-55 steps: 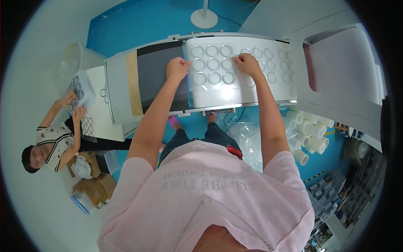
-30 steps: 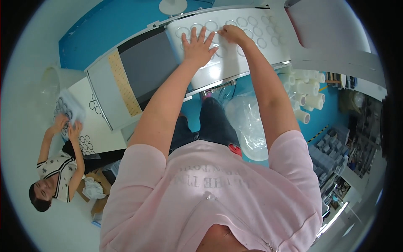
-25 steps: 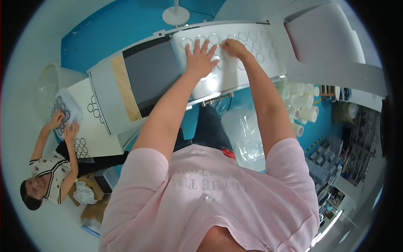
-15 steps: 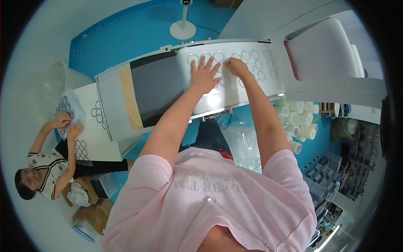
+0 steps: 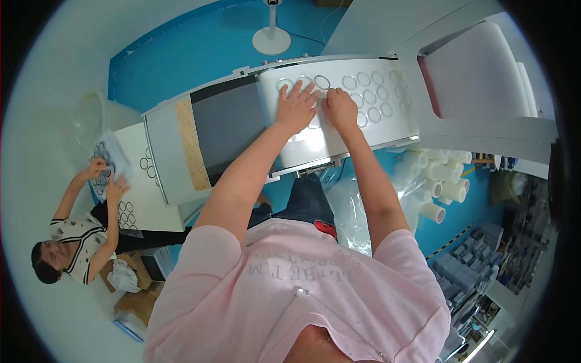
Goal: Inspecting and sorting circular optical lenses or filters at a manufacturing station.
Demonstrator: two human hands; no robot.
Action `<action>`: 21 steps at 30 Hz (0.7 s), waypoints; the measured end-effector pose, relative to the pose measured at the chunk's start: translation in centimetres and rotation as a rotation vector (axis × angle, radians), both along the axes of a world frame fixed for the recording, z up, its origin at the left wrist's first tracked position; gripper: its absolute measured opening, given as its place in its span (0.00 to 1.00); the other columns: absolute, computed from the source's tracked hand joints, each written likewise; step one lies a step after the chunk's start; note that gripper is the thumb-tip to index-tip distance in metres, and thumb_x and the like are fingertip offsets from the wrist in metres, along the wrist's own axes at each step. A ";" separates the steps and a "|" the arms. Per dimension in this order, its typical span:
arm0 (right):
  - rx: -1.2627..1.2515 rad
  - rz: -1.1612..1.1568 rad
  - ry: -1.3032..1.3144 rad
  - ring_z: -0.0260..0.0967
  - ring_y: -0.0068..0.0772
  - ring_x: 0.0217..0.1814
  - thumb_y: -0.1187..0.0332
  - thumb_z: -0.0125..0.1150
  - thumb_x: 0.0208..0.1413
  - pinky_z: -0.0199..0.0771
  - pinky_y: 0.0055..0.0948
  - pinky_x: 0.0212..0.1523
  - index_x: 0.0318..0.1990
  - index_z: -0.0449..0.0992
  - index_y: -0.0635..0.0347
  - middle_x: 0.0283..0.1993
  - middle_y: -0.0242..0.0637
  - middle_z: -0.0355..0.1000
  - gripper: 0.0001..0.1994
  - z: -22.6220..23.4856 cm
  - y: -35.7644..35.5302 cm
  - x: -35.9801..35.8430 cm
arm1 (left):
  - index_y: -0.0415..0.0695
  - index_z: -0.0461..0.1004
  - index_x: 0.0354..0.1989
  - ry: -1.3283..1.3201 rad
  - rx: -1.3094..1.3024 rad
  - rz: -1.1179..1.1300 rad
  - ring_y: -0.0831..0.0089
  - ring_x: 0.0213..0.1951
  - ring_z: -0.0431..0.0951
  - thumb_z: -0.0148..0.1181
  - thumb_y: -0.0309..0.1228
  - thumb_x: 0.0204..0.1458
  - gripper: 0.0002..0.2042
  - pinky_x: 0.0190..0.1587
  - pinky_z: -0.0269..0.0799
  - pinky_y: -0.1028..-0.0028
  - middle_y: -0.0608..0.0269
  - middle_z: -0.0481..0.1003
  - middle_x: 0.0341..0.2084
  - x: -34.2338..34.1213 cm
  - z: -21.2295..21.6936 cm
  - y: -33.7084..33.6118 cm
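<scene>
My left hand (image 5: 296,110) lies with its fingers spread over the left part of a white surface (image 5: 302,151) on a long machine bed, covering some of the clear rings there. Close beside it, my right hand (image 5: 341,110) is closed with the fingers bent down at the surface. Whatever it grips is hidden under the fingers. Just beyond the gap between both hands, one ring (image 5: 322,81) shows a darker outline than its neighbours. Rows of clear rings (image 5: 370,97) lie to the right of my right hand.
A dark grey panel (image 5: 229,124) and a tan perforated strip (image 5: 192,145) lie left of the white surface. At far left, a co-worker's hands (image 5: 112,181) handle a sheet of dark rings beside a white table (image 5: 160,209). White film rolls (image 5: 445,181) stand at right.
My right hand has come slightly nearer to me and closer to my left hand. The left hand stays spread in about the same place. The whole view has shifted a little.
</scene>
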State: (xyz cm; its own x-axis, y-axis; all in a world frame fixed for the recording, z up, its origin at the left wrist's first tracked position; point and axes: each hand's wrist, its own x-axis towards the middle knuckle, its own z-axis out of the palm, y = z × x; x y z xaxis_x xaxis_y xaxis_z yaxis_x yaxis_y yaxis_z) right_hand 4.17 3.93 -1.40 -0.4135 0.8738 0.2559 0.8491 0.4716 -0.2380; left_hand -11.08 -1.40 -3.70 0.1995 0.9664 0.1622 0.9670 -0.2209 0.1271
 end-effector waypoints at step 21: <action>0.026 0.052 0.073 0.70 0.43 0.38 0.74 0.59 0.42 0.73 0.40 0.36 0.29 0.74 0.58 0.31 0.37 0.71 0.04 -0.7 0.2 1.1 | 0.43 0.67 0.58 -0.032 0.082 0.173 0.58 0.62 0.61 0.57 0.38 0.52 0.24 0.63 0.55 0.61 0.59 0.63 0.61 1.3 -0.1 -1.6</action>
